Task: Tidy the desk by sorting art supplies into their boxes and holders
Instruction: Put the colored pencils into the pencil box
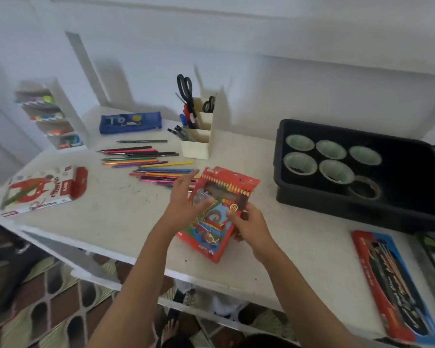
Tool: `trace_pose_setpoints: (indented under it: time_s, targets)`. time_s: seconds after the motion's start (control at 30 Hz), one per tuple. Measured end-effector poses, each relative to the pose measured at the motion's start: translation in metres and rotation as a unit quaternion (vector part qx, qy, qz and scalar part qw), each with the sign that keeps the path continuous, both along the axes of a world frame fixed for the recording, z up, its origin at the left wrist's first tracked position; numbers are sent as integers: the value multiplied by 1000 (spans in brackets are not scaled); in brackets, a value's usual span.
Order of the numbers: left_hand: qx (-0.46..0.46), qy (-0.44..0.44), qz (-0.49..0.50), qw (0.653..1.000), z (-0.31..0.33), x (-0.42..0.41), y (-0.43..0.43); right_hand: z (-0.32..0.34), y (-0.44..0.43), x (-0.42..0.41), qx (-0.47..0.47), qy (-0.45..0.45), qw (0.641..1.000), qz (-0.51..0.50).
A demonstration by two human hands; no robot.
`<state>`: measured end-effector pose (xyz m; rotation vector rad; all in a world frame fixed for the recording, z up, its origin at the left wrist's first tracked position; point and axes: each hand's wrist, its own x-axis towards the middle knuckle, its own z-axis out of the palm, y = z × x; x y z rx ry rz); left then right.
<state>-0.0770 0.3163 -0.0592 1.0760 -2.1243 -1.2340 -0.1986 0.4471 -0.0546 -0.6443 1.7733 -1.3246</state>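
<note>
Presently right grip (246,223) holds pencil box (211,229).

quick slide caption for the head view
Right hand grips the red pencil box, left hand open beside it, loose coloured pencils behind.

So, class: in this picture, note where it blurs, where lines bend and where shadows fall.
Head view: the left hand is smeared by motion over the pencil box; the drawer unit at far left is soft; the wide lens bends and tilts straight lines on the wall; the cream holder throws soft shadows on it.
</note>
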Motion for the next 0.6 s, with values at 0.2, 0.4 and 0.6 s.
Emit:
trace_pose_setpoints:
  time_s: [0.2,0.4,0.6]
  targets:
    - [-61,-232,-63,969,-9,76,-35,4,-50,65,-37,-94,994,40]
    - [-132,-271,-166,939,-22,149,-91,-7,-72,107,24,-70,978,197]
    - [-173,-350,-291,873,-26,180,-151,-6,-79,94,148,75,966,196]
